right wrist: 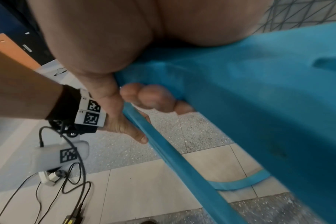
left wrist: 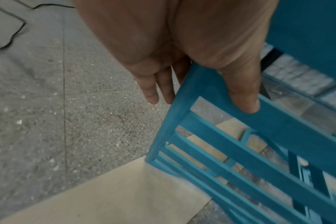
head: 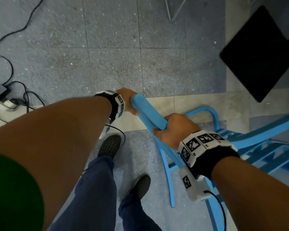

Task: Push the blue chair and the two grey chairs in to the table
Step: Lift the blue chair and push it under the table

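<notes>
— Judging from the head view, how far was the job taken?

— Barely begun, it seemed. The blue chair [head: 198,139] was gripped at its top rail by both hands: the left hand [head: 128,101] was wrapped round the far end, the right hand [head: 172,129] round the near end. The chair was seen standing on the tiled floor [head: 115,55], with only a black square top [head: 259,54] on a stand just beyond it at the upper right. Whether that was the table could not be told. No grey chairs were shown at all.

— And from the left wrist?

— The left hand [left wrist: 192,53] was seen clamped over the rail's corner, thumb [left wrist: 244,94] pressed on one face, fingers [left wrist: 153,91] laid down the other. The slatted back of the chair [left wrist: 240,144] was seen below it, over grey floor and a pale strip of tiles [left wrist: 115,197].

— The right wrist?

— The right hand [right wrist: 125,53] was shown curled under the rail, its fingertips [right wrist: 153,98] hooked beneath the blue edge. The other hand was also caught there, held against the same rail. Cables [right wrist: 67,189] were noted on the floor beyond.

— So what was left?

— Everything, as far as could be judged: the blue chair was not yet shown tucked in, and both grey ones were still to be dealt with.
</notes>
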